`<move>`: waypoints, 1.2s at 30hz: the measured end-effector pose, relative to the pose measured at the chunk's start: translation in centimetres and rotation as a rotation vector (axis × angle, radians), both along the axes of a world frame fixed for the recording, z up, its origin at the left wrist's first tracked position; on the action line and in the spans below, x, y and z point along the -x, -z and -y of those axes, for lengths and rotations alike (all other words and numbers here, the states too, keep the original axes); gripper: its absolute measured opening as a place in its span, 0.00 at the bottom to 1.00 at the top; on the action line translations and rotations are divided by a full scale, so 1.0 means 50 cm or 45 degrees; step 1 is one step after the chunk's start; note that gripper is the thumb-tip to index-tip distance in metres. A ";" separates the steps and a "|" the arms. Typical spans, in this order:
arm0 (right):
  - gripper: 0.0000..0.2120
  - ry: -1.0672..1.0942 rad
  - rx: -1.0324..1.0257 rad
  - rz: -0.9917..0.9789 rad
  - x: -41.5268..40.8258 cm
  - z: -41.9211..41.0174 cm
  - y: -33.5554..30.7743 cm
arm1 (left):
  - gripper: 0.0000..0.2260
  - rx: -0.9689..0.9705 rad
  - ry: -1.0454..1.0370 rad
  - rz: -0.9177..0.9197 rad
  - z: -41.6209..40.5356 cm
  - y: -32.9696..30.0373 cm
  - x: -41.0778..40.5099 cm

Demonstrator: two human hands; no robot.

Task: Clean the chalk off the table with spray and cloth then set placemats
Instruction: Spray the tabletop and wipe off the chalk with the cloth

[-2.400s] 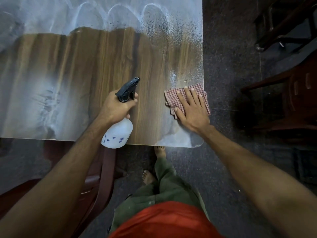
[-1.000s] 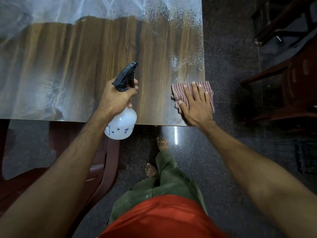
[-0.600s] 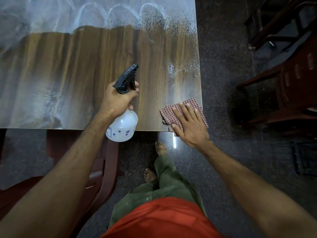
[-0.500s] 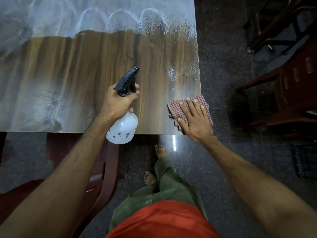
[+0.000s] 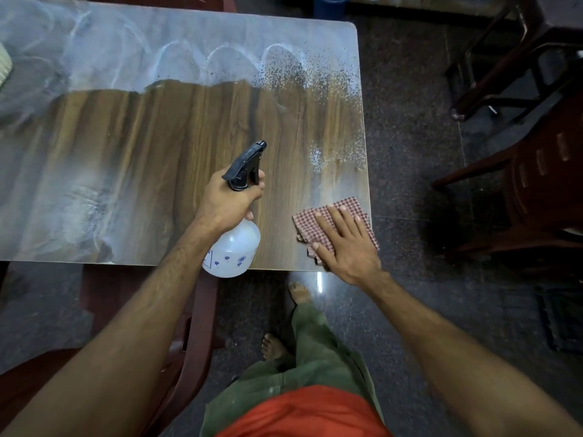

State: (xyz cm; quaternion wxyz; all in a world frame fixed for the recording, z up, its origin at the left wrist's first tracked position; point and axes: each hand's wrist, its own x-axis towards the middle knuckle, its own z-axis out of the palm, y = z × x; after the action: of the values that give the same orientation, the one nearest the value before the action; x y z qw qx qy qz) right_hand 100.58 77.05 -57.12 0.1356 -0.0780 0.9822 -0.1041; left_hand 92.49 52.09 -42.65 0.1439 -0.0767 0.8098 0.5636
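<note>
With the left hand [image 5: 227, 201] gripping the spray [image 5: 235, 244] over the table [image 5: 157, 146] and the right hand [image 5: 345, 244] flat on the cloth [image 5: 307, 223] at the near right corner, firm overlapping strokes should next carry toward the far chalk [image 5: 189, 55].

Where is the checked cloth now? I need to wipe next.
The red-and-white checked cloth lies flat under the right hand, at the near right corner of the wooden table, right of the white plastic spray bottle.
</note>
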 end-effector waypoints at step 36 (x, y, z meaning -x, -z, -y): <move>0.33 -0.428 0.051 -0.093 0.360 -0.035 0.015 | 0.10 -0.005 -0.214 -0.009 -0.118 0.029 0.331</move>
State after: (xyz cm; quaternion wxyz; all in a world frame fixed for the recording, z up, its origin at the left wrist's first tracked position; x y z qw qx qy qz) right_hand 82.57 78.80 -57.88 0.1136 -0.2476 0.9573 -0.0965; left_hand 75.94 58.00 -44.11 0.0933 -0.1422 0.8000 0.5754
